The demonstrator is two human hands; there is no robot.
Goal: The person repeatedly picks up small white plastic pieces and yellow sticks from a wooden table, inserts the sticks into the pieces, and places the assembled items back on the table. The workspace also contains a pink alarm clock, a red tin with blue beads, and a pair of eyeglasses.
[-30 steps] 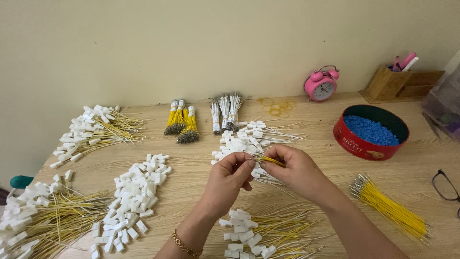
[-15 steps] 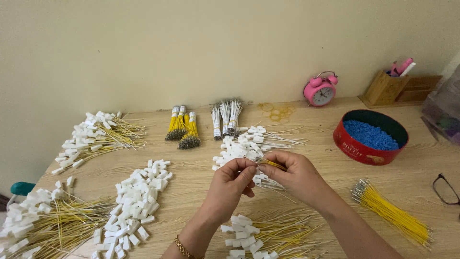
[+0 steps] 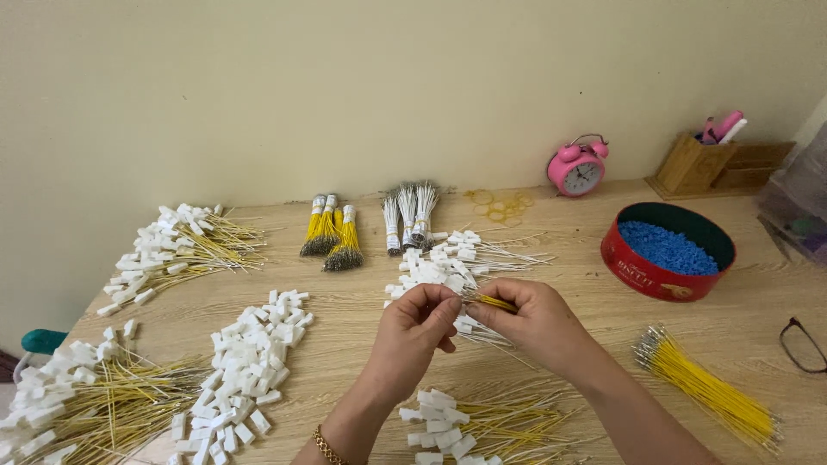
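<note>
My left hand (image 3: 419,330) and my right hand (image 3: 530,323) meet over the middle of the wooden table (image 3: 560,258). The right hand pinches a yellow wire (image 3: 493,301) between thumb and fingers. The left hand's fingertips close on its end, where a small white connector (image 3: 454,302) may sit; it is mostly hidden. Just behind the hands lies a pile of white connectors with white wires (image 3: 448,263). Below the hands is a heap of finished yellow wires with white connectors (image 3: 478,426).
A red round tin of blue beads (image 3: 668,250) stands at the right, a bundle of bare yellow wires (image 3: 706,387) before it. Loose white connectors (image 3: 245,362) lie left of centre. More wire heaps (image 3: 177,245) sit left; a pink alarm clock (image 3: 577,168) at the back.
Both hands stay together at the same spot, fingers shifting slightly on the wire. The view has drifted a little.
</note>
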